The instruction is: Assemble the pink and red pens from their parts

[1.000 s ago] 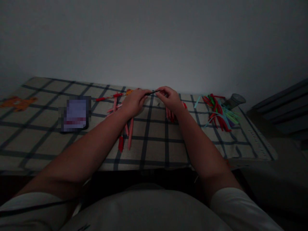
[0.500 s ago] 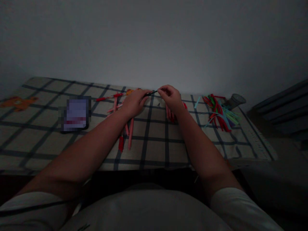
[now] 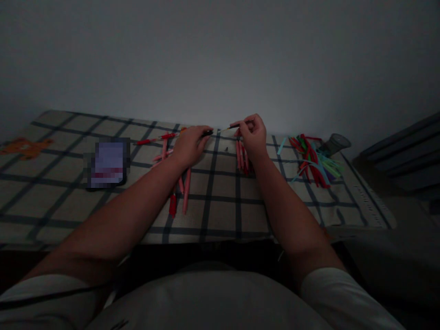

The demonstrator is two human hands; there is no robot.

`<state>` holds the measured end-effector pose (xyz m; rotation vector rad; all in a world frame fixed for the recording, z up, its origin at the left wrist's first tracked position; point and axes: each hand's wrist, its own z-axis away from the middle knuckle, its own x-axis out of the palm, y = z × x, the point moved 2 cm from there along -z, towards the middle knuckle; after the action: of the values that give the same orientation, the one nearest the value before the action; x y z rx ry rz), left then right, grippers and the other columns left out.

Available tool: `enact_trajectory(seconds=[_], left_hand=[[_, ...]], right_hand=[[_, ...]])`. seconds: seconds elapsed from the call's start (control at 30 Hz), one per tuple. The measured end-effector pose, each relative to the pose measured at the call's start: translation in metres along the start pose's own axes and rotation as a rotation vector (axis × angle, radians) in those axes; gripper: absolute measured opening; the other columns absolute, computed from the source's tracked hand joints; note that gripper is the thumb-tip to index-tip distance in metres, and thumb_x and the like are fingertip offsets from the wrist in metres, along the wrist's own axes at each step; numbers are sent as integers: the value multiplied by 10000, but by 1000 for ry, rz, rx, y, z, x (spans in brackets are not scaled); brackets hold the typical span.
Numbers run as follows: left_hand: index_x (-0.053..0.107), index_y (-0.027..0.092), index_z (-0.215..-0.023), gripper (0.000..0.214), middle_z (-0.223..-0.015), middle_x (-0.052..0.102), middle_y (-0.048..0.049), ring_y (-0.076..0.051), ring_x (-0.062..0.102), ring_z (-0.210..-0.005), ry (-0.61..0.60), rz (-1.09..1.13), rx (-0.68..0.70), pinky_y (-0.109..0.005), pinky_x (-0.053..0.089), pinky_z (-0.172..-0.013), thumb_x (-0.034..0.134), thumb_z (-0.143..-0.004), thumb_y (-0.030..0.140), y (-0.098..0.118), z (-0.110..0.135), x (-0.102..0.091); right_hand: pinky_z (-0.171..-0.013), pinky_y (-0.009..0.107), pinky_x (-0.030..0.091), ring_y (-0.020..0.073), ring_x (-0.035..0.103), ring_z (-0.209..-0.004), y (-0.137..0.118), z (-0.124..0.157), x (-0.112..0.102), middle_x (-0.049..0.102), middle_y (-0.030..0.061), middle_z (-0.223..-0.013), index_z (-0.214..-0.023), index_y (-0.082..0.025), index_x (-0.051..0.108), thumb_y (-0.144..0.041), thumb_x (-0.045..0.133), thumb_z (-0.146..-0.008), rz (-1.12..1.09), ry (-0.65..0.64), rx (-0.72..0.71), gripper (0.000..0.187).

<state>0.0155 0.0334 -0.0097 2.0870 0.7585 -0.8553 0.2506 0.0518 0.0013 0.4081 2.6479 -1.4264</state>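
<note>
Pinching a slim dark pen-like stick (image 3: 236, 125) between thumb and fingers of the right hand (image 3: 255, 134), with a thin pale end aimed toward the left hand (image 3: 190, 145). Gripping a short black piece (image 3: 207, 133) there, mostly covered by closed fingers; too dim to identify further. Showing a narrow gap between the two, over the far side of the checked tablecloth (image 3: 222, 185). Probably best to steady the left wrist, hold both pieces in line and pinch lightly, sparing the fine end from bending. Mind the pink and red pens (image 3: 241, 158) just below the right hand, well apart from the multicoloured strips (image 3: 314, 165) farther right.
</note>
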Motion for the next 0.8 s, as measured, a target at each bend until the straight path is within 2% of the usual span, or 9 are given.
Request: enact_trajectory(seconds=[0.13,0.23,0.37,0.43,0.53,0.67,0.8], left_hand=[[744,233,-1489,425,-1430,808,-136,-322,717,-1342,23,8,5,-469,566,-1196,544,-1122,311,1,1,-1],[742,222,-1486,420,-1422,810,-135,-315,724,-1328,35,10,14,-458,574,-1184,546,-1126,314,2,2,-1],[753,211,-1473,415,-1418,816,-138,-315,732,-1322,38,30,11,-464,569,-1192,567,-1115,311,2,2,-2],[758,210,-1466,414,-1422,817,-135,-314,733,-1325,41,40,5,-467,567,-1198,571,-1110,307,2,2,-2],[760,208,-1468,417,-1436,816,-130,-308,734,-1334,43,42,-3,-463,566,-1206,574,-1106,296,3,3,-2],[760,207,-1474,416,-1438,816,-130,-305,736,-1339,43,36,4,-461,568,-1211,575,-1110,289,3,3,-2],[760,201,-1473,413,-1438,817,-130,-305,738,-1343,49,31,16,-464,569,-1214,576,-1112,284,2,3,-1]], right_hand=[[-709,303,553,168,659,-763,12,1,2,677,4,-861,-998,-291,546,-613,639,-1084,61,-51,15,346],[-714,326,543,193,665,-776,16,4,5,645,-7,-792,-943,-283,573,-607,725,-1014,101,-174,31,365],[-733,344,539,217,691,-786,6,10,8,735,26,-810,-948,-247,691,-518,781,-968,186,-303,102,286],[-743,337,521,212,694,-789,-4,12,8,775,47,-840,-956,-213,755,-438,786,-973,306,-336,152,228],[-818,332,519,213,725,-866,-23,16,8,836,75,-949,-1043,-180,848,-329,756,-1013,554,-406,162,177],[-911,364,540,262,773,-1022,-44,22,9,883,118,-1123,-1203,-195,900,-313,744,-1058,838,-480,153,244],[-976,382,554,287,791,-1133,-53,28,14,887,131,-1229,-1365,-211,873,-283,706,-1084,948,-551,136,335]])
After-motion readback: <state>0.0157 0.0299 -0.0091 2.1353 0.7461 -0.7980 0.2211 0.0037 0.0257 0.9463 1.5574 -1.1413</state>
